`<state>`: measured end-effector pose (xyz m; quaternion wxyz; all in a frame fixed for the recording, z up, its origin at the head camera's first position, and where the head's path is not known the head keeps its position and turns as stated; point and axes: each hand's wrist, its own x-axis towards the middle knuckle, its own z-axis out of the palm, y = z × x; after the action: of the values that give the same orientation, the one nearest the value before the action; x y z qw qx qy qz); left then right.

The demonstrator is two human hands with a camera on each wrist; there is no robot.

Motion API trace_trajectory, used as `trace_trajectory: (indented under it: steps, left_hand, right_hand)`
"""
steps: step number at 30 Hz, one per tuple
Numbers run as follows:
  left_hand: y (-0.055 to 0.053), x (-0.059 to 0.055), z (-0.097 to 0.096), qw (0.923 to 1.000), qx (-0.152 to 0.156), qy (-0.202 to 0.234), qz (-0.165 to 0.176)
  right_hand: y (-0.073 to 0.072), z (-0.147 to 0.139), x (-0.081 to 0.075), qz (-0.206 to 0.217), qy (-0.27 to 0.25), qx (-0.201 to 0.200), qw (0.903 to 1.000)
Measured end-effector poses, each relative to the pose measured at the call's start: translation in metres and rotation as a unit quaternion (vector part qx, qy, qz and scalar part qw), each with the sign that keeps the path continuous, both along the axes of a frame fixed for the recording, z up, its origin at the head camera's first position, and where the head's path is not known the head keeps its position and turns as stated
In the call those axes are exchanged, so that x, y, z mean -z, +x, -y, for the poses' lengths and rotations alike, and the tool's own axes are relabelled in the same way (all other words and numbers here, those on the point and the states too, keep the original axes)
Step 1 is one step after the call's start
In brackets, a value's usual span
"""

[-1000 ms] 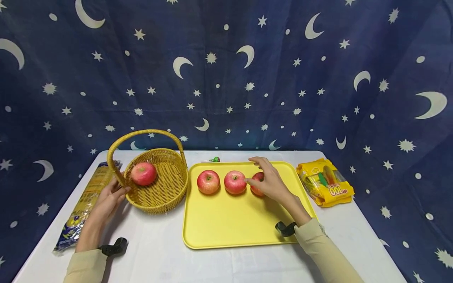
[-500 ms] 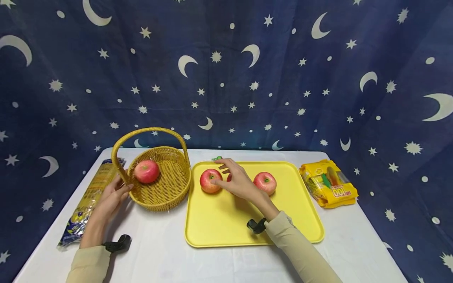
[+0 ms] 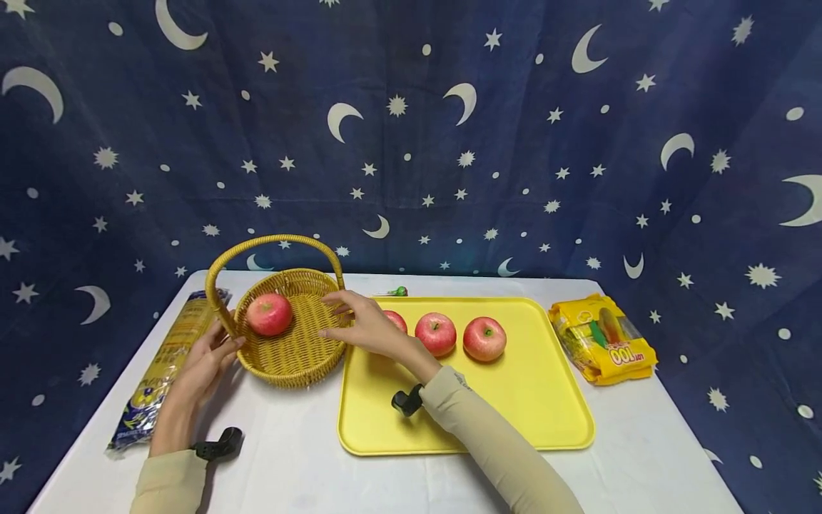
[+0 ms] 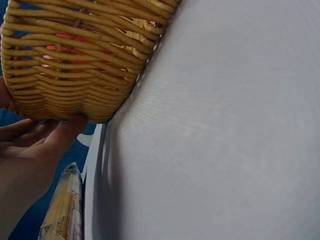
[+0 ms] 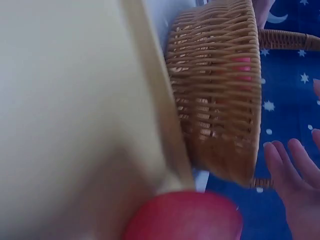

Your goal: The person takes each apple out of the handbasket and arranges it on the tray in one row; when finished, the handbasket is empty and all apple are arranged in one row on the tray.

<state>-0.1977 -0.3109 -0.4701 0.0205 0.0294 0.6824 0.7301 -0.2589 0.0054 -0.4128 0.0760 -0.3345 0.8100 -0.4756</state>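
Observation:
My left hand (image 3: pixel 204 364) holds the left side of a wicker basket (image 3: pixel 292 364), close to where its arched handle joins the rim. In the left wrist view, fingers press the woven wall (image 4: pixel 75 85) from outside. One apple (image 3: pixel 270 314) lies in the basket's left part. Over the basket's right rim reaches my right hand (image 3: pixel 372 328), thumb and fingers apart and nothing between them. On the yellow tray (image 3: pixel 462 421) sit three apples in a row: a partly covered left apple (image 3: pixel 397 320), a middle apple (image 3: pixel 436 334) and a right apple (image 3: pixel 484 339).
Left of the basket lies a long clear packet of what looks like pasta (image 3: pixel 154 378). A yellow food bag (image 3: pixel 604 339) rests right of the tray. Behind the tray is a small green-tipped item (image 3: pixel 399 291). A starry blue curtain (image 3: pixel 411 178) hangs behind the white table (image 3: pixel 289 457).
My right hand has swept left, from over the right apple, past the others, to the basket's right rim. The left hand stays at the basket, and no apple has moved.

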Motion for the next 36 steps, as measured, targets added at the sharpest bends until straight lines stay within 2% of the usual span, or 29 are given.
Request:
trace_trajectory:
  steps: [6,11,14,19,25,31,36]
  left_hand:
    - [-0.002,-0.006,-0.002,0.9992,0.003,-0.035,0.019]
    - [-0.002,-0.007,-0.004,0.9982,0.007,-0.053,0.027]
    - [0.0,-0.006,-0.004,0.9986,0.003,-0.049,0.018]
    - [0.005,0.0,-0.004,0.9983,0.003,-0.055,0.018]
    - [0.006,0.005,-0.005,0.9984,0.009,-0.056,0.004]
    - [0.004,0.004,-0.005,0.9984,0.01,-0.056,-0.002]
    - [0.002,0.001,0.001,0.9984,0.008,-0.055,0.007]
  right_hand:
    - [-0.016,0.032,-0.007,0.023,0.029,-0.022,0.9991]
    - [-0.028,0.054,-0.008,0.01,0.086,-0.009,0.9962]
    - [-0.033,0.068,-0.006,0.008,0.116,-0.003,0.9932]
    - [-0.034,0.087,0.005,0.04,0.149,-0.014,0.988]
    - [-0.036,0.094,0.016,0.073,0.137,-0.025,0.9876]
    - [-0.038,0.095,0.023,0.056,0.125,-0.052,0.9892]
    - [-0.038,0.097,0.021,0.053,0.138,-0.052,0.9876]
